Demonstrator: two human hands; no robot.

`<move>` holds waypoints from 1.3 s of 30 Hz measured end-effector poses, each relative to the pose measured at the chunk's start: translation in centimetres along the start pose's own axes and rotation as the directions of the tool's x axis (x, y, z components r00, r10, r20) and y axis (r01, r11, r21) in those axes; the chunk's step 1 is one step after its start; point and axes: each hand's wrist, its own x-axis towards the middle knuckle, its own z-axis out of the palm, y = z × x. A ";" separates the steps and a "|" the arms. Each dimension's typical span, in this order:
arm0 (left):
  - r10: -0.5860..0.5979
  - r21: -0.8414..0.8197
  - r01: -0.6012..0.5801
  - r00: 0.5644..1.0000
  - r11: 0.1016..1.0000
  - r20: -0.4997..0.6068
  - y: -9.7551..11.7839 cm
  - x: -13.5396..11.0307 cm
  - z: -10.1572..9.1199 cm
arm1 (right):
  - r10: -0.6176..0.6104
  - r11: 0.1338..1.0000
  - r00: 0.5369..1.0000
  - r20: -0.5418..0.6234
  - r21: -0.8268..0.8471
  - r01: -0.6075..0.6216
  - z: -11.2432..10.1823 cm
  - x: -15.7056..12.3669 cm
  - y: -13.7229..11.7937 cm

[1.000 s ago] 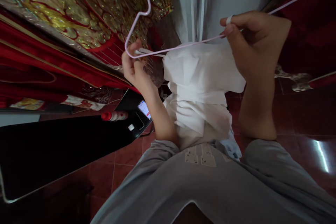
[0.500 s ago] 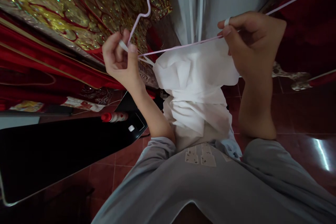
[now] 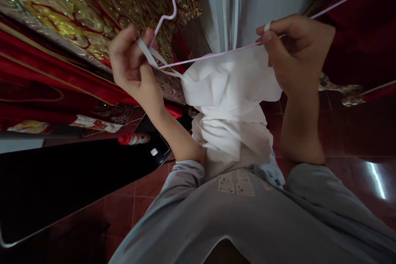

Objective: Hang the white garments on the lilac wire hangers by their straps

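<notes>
A thin pink clothes hanger [image 3: 207, 58] spans the space between my hands, its bar running along the top of a white garment [image 3: 235, 78] that hangs in folds below. My left hand [image 3: 131, 60] is at the hanger's left corner. Its fingers are curled around a white strap [image 3: 148, 53] looped over that corner, with the thumb apart from the fingertips. My right hand [image 3: 297, 49] pinches the hanger's bar near the garment's right side, thumb against index finger. Another bit of white strap [image 3: 267, 26] shows at its index finger. The palm side hides part of the grip.
Red and gold sequined garments [image 3: 102, 12] hang at the left. A black tabletop [image 3: 77, 181] below holds a red-capped bottle [image 3: 134, 138] and a small white case [image 3: 154, 152]. Dark red cloth [image 3: 365, 29] hangs at the right, above a red tiled floor [image 3: 346, 136].
My left hand has shifted a little to the left and its thumb has come away from the hanger's corner. The strap there shows wider. My right hand has barely moved.
</notes>
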 end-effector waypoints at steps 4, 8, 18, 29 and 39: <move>-0.062 0.049 0.059 0.995 0.997 0.080 0.6 0.5 -0.6 | 0.009 1.000 1.000 0.008 -0.002 -0.009 -0.1 0.0 -0.1; -0.174 0.020 0.175 0.945 0.984 0.276 2.0 1.7 0.4 | 0.019 1.000 0.999 0.026 0.003 -0.019 0.1 0.1 -0.2; -0.313 0.303 0.196 0.856 0.933 0.411 3.5 4.5 4.7 | 0.032 0.998 0.999 -0.024 -0.053 -0.033 0.2 -0.2 -0.4; -0.493 0.421 0.332 0.788 0.844 0.369 2.3 6.1 5.9 | 0.052 0.999 0.998 0.025 -0.007 -0.052 -0.1 -0.4 -0.3; -0.635 0.212 0.599 0.739 0.772 0.223 3.2 6.0 5.0 | 0.037 0.999 0.999 0.002 -0.006 -0.037 0.4 -0.4 0.2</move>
